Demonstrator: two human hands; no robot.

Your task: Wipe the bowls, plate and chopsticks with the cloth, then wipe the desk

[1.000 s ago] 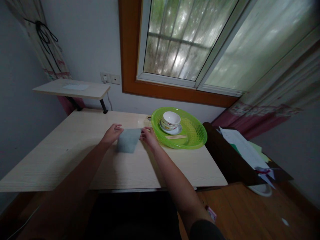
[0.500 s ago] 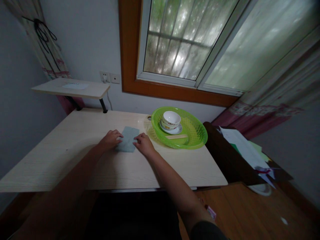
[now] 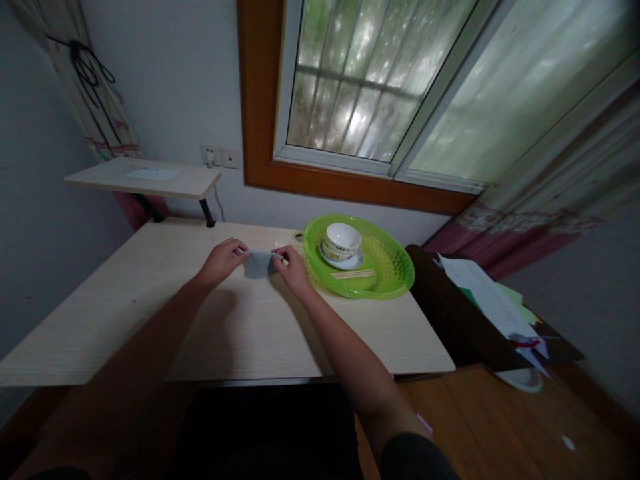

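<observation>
A grey-blue cloth [image 3: 258, 265] is held up by its top corners just above the light wooden desk. My left hand [image 3: 225, 259] pinches its left corner, fingers closed. On the other side, my right hand [image 3: 291, 267] grips the right corner between thumb and fingers. Right of my hands rests a green plastic basket [image 3: 393, 267]. Inside it, white bowls [image 3: 343, 238] are stacked on a small plate [image 3: 357, 261], and several light chopsticks [image 3: 353, 274] lie in front of them.
A small raised shelf [image 3: 145, 179] with a paper on it stands at the desk's back left. The desk [image 3: 165, 300] meets the wall below a barred window. To the right, papers [image 3: 487, 297] lie on a dark piece of furniture.
Both hands have risen and moved away from me, lifting the cloth's far edge. The cloth lay flat before and now hangs between them, looking shorter. The basket has stayed put.
</observation>
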